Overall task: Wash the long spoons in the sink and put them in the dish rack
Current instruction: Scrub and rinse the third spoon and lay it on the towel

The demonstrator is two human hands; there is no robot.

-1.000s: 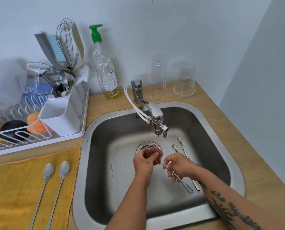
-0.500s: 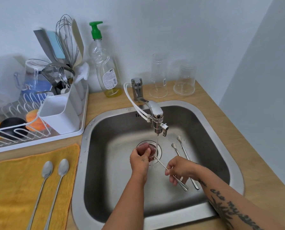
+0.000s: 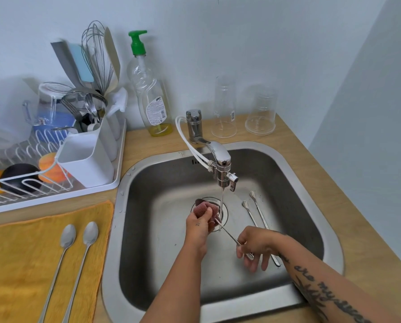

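Our left hand [image 3: 198,227] grips the pink mesh scrubber [image 3: 204,209] around the bowl of the slim steel long spoon [image 3: 227,232]; our right hand [image 3: 255,244] pinches its handle end. We should rub all round, under the water stream [image 3: 222,198] just beyond our left hand.

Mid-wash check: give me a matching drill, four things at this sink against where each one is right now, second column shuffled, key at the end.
Things
1. pink mesh scrubber
2. thin long steel spoon over the drain
3. pair of long steel spoons with oval bowls
4. clear soap bottle with green pump

Places
A. lying on the yellow cloth
B. pinched by the right hand
C. standing on the wooden counter
D. gripped by the left hand

Pairs: 1-D, 2-B, 3-A, 4-C
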